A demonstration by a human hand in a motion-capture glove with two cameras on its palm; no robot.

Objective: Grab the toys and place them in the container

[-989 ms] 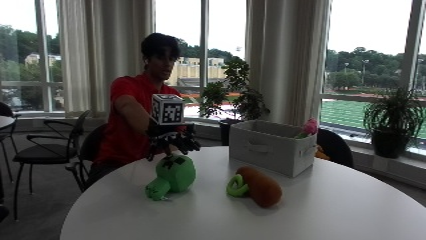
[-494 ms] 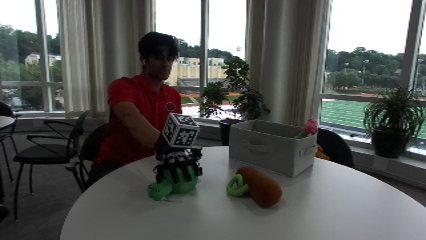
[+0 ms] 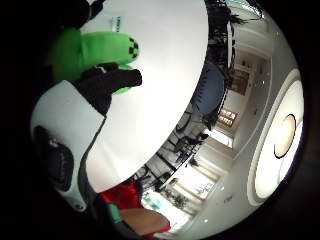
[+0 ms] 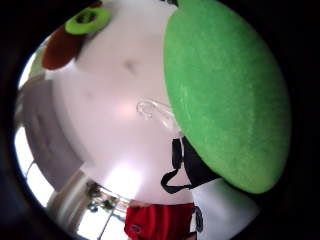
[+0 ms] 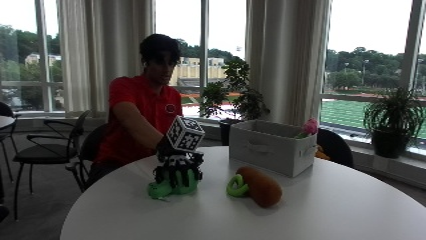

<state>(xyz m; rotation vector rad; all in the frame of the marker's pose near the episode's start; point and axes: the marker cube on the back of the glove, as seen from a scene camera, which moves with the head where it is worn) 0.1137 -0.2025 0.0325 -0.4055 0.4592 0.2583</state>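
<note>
Now the hand (image 5: 177, 172) sits on top of the green toy (image 5: 170, 186) on the bench (image 5: 333, 210), fingers curled around it. A brown toy (image 5: 258, 186) lies nearby, and a box (image 5: 271, 147) stands behind.

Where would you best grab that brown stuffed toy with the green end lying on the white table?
Probably around the middle of the brown plush toy, coming from above. It lies flat and long on the round white table, its sides free for fingers, its green ring-shaped end seemingly narrower.
</note>
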